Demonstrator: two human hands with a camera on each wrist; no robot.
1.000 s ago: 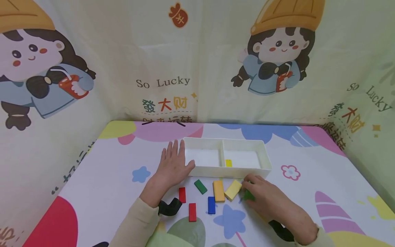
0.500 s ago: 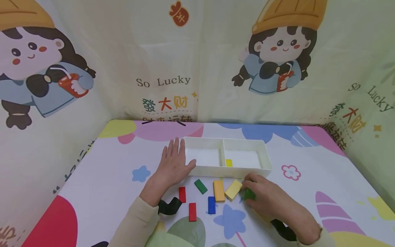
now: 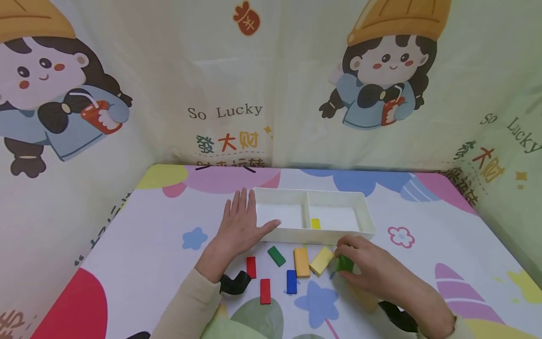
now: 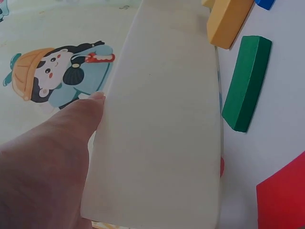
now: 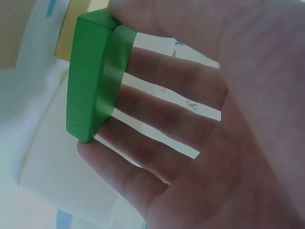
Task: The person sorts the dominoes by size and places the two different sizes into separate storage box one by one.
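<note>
My right hand (image 3: 377,270) pinches a green block (image 5: 88,76) between thumb and fingertips, just in front of the white two-compartment tray (image 3: 288,234). In the head view its fingers partly cover that block. At the tray's left end my left hand (image 3: 238,230) lies with straight fingers, its thumb reaching along the front wall; the left wrist view shows the thumb tip at the tray's edge. A small yellow block (image 3: 315,223) sits in the right compartment, against the divider. The left compartment shows only its bare floor.
Before the tray lie a dark green block (image 3: 276,256), an orange block (image 3: 302,262), a pale yellow block (image 3: 322,261), a blue block (image 3: 291,281), and red blocks (image 3: 251,267). A wood-coloured block (image 3: 365,299) is partly hidden under my right hand. Patterned cloth hangs behind.
The left thumb has stretched farther right along the tray's front. My right hand has shifted slightly right, and more of the green block shows between its fingers.
</note>
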